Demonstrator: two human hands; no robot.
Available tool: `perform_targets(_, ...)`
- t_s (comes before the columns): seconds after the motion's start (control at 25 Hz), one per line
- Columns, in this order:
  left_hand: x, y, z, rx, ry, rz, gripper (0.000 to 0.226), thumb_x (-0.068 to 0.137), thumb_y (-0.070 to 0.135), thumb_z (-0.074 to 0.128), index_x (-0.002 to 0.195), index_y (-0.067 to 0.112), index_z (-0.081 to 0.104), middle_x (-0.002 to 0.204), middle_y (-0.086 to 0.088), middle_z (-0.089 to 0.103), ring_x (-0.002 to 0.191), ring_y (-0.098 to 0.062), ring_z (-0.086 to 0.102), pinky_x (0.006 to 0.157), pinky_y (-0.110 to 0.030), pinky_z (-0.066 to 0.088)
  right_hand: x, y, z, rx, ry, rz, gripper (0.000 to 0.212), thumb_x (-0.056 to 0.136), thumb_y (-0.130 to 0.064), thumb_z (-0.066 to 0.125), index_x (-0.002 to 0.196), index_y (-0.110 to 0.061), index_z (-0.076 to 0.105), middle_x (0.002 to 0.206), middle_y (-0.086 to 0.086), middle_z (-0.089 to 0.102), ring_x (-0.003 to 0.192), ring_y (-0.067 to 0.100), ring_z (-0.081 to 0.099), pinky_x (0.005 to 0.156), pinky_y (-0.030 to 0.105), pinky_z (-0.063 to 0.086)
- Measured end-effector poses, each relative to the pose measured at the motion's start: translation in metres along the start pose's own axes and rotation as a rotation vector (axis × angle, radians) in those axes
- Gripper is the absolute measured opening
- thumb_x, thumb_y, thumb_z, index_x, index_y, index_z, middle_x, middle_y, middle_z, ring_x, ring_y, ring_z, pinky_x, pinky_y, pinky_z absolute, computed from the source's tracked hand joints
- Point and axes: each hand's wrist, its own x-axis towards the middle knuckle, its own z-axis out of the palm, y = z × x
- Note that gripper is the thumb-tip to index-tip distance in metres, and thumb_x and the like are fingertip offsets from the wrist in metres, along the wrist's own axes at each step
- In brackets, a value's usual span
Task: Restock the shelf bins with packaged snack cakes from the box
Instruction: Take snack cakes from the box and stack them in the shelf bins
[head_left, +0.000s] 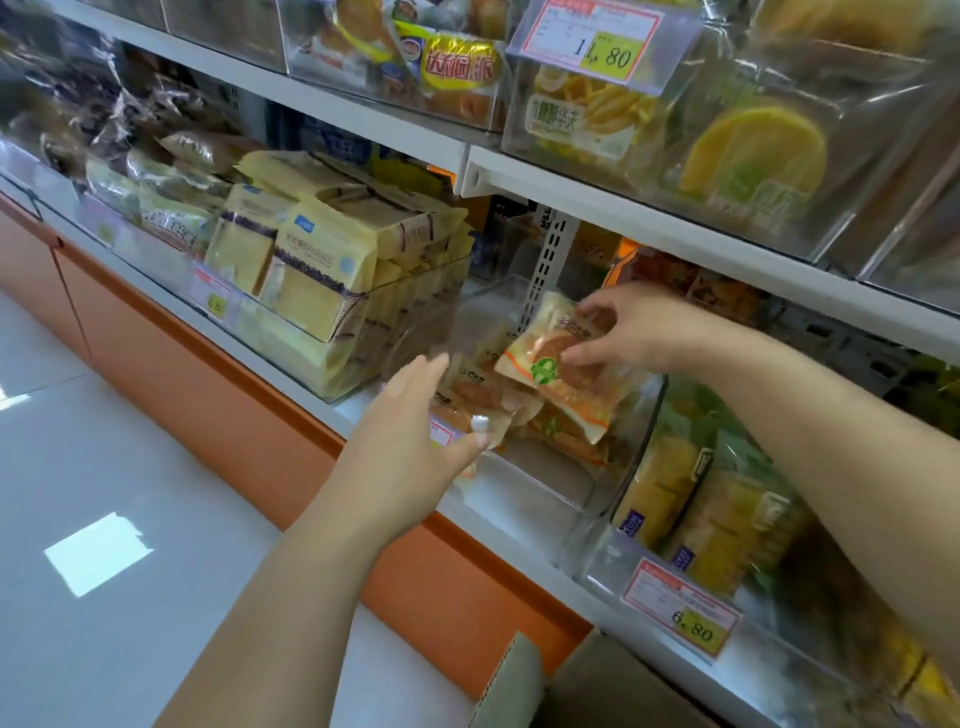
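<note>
Cake (556, 364) number one of this moment is in the right hand (639, 332), pinched by its wrapper between thumb and curled fingers and tilted just above the clear bin (524, 483) on the lower shelf. The left hand (415, 431) is spread flat with straight fingers at the bin's near wall and has hold of nothing; whether it touches the plastic I cannot tell.

As I judge it, the job is partly done. A few like cakes already lie in the bin, but they only cover its bottom, so there is plenty of room left. The box (587, 686) stands near on the floor with a flap up; its inside is hidden, so how much stock remains cannot be told. The yellow packs (311, 275) to the left fill their bin.

The cake's wrapper carries a round green mark; its print is too blurred to read. The tag (693, 631) to the right reads 6.80. The upper tag (605, 52) starts with 1 and ends in .80. A pack (457, 73) on the upper shelf bears red Chinese characters on yellow.
</note>
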Motion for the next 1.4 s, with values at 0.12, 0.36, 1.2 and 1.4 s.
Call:
perform_targets(0.12,0.001,-0.012,0.004,0.177,-0.191,-0.058,0.073,0.097,0.045,0.051,0.156,0.026,0.012,0.164,0.009,-0.009,0.151,-0.011,0.001,0.117,-0.028,0.016,0.032,0.017,0.028,-0.179,-0.149,0.182,0.049,0.079,-0.036,0.077,0.118,-0.010,0.062,0.106,0.007,0.068,0.082,0.018,0.063,0.073,0.030,0.053)
perform_targets(0.36,0.004,-0.018,0.006,0.220,-0.213,-0.054,0.074,0.097,0.046,0.050,0.157,0.024,0.012,0.163,0.008,-0.013,0.151,-0.012,-0.002,0.118,-0.029,0.014,0.053,0.014,0.077,-0.351,-0.348,0.152,0.063,0.078,-0.037,0.078,0.128,-0.008,0.054,0.109,0.006,0.063,0.091,0.024,0.064,0.073,0.031,0.054)
perform_targets(1.2,-0.103,0.054,0.090,0.489,-0.858,0.161,0.044,0.091,0.048,0.061,0.129,0.026,0.060,0.123,0.006,0.064,0.110,-0.012,0.060,0.089,-0.022,0.043,-0.268,0.092,0.128,0.593,-0.212,0.078,0.024,0.094,-0.031,0.060,0.117,-0.037,0.062,0.093,-0.018,0.068,0.090,0.003,0.064,0.079,0.018,0.048)
perform_targets(1.4,-0.132,0.009,0.175,0.899,-0.951,0.095,0.045,0.095,0.042,0.054,0.127,0.010,0.058,0.130,-0.010,0.061,0.119,-0.028,0.057,0.097,-0.034,0.046,-0.331,0.187,0.268,0.422,-0.536,0.470,0.037,0.097,-0.024,0.054,0.134,-0.025,0.054,0.140,-0.001,0.053,0.124,0.016,0.052,0.101,0.024,0.039)
